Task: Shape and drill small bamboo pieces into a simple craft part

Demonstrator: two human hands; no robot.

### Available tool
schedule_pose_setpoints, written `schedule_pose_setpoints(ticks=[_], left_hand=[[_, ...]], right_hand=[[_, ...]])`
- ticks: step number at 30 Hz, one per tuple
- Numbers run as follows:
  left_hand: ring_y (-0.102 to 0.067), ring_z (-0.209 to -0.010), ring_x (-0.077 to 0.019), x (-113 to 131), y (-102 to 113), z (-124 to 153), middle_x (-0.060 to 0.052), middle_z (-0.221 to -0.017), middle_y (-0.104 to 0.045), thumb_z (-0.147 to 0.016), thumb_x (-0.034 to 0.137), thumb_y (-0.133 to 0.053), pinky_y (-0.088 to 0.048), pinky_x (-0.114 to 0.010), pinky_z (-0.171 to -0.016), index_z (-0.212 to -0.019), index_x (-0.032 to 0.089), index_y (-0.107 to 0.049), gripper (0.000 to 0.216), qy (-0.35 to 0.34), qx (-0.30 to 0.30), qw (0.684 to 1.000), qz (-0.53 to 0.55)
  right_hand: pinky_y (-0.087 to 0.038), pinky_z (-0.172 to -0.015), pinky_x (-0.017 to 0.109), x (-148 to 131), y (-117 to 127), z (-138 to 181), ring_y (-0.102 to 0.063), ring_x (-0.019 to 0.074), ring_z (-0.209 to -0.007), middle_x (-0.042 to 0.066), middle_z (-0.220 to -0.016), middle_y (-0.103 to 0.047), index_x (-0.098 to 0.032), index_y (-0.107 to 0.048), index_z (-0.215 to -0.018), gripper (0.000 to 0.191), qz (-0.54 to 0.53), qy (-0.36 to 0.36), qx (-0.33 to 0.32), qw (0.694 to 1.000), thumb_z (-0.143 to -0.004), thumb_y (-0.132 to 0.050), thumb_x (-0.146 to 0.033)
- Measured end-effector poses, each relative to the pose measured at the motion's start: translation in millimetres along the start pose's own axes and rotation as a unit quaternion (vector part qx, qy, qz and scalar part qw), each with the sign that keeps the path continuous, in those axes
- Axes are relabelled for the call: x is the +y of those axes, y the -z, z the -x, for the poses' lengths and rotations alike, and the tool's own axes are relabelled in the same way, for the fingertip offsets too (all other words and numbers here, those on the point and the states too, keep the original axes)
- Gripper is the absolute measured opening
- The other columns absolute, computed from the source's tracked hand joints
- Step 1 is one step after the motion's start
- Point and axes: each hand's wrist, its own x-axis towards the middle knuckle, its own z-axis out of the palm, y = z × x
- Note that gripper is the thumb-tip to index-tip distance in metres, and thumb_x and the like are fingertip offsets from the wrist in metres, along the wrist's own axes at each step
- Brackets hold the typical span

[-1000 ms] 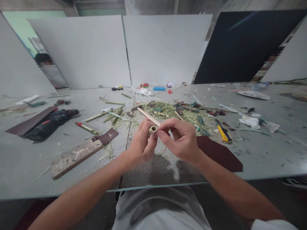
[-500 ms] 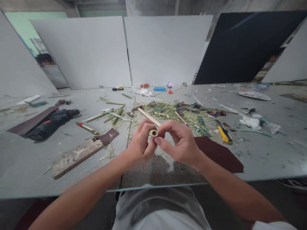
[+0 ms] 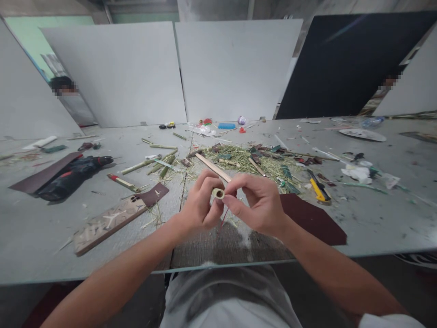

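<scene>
A short hollow bamboo piece (image 3: 217, 193) is pinched between both my hands above the near middle of the grey table (image 3: 375, 218). My left hand (image 3: 201, 205) curls its fingers round the piece from the left. My right hand (image 3: 257, 205) pinches it from the right, with thumb and forefinger closed on it. A thin red strand (image 3: 223, 216) hangs down below the piece. A flat wooden stick (image 3: 213, 167) lies on the table just beyond my fingers.
Bamboo shavings and scraps (image 3: 249, 161) are heaped behind my hands. A dark red sandpaper sheet (image 3: 314, 218) lies to the right, a yellow utility knife (image 3: 319, 191) beyond it. At left are a patterned board (image 3: 109, 221), bamboo sticks (image 3: 150, 164) and a dark power drill (image 3: 71, 175). Grey boards (image 3: 235, 68) wall the back.
Both hands have dropped slightly and turned the bamboo piece a little between the fingers. A red strand now shows hanging beneath it.
</scene>
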Motion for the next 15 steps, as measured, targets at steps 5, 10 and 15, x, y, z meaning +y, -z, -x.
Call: schedule_pose_setpoints(ticks=[5,10,15], left_hand=[[-0.045,-0.075,-0.0162,-0.9,-1.0,2.3,-0.004,-0.085,-0.046,-0.097,0.037,-0.038,-0.042,-0.032,-0.065,-0.096,0.020,-0.044,0.018,-0.001,-0.008,1.000,0.014],[-0.045,-0.073,-0.0163,-2.6,-2.8,2.5,-0.003,-0.081,-0.046,-0.098,0.041,-0.036,-0.041,-0.032,-0.062,-0.095,0.020,-0.044,0.022,-0.012,0.006,1.000,0.020],[-0.045,-0.072,-0.0159,-3.1,-3.5,1.8,-0.003,-0.080,-0.046,-0.098,0.040,-0.037,-0.041,-0.032,-0.060,-0.095,0.020,-0.045,0.022,-0.017,0.019,0.999,0.025]], right_hand=[[-0.046,-0.059,0.026,-0.9,-0.2,0.1,-0.056,0.0103,-0.058,-0.002,-0.065,-0.061,-0.019,-0.062,-0.076,0.011,-0.007,0.010,-0.012,1.000,-0.076,-0.064,-0.008],[-0.045,-0.058,0.026,-1.3,-0.3,0.1,-0.054,0.0099,-0.057,-0.002,-0.064,-0.060,-0.019,-0.061,-0.075,0.012,-0.005,0.016,-0.018,1.000,-0.075,-0.063,-0.007],[-0.045,-0.057,0.024,-2.1,-0.9,0.8,-0.053,0.0089,-0.058,-0.003,-0.066,-0.058,-0.017,-0.060,-0.079,0.013,0.014,0.004,-0.005,1.000,-0.073,-0.067,-0.008]])
